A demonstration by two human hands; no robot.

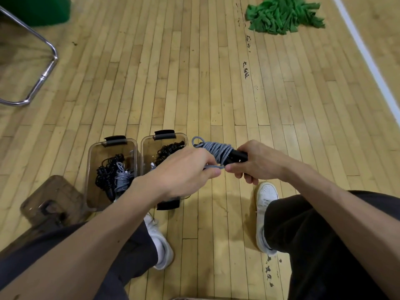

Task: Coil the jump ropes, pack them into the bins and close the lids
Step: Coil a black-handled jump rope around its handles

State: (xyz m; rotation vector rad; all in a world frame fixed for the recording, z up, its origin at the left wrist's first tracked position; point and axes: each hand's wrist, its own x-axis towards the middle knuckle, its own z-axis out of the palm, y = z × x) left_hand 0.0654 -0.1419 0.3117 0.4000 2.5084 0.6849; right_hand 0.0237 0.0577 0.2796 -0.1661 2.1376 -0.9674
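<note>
The right hand (257, 163) is gripping the grey rope bundle (216, 151) by its handle end, holding it crosswise. The left hand (184, 172) is pinching the loose tail, hovering over the nearer open bin (149, 138).

I'm in what looks like a gym: pale strip-wood sports floor (194, 72), a white painted court line (363, 53) along the right, a heap of green cloth (283, 15), jump ropes (106, 172) in clear bins (101, 152).

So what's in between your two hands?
In the head view, a short stretch of the grey jump rope: the left hand pinches it, and the right hand grips its coiled part.
</note>
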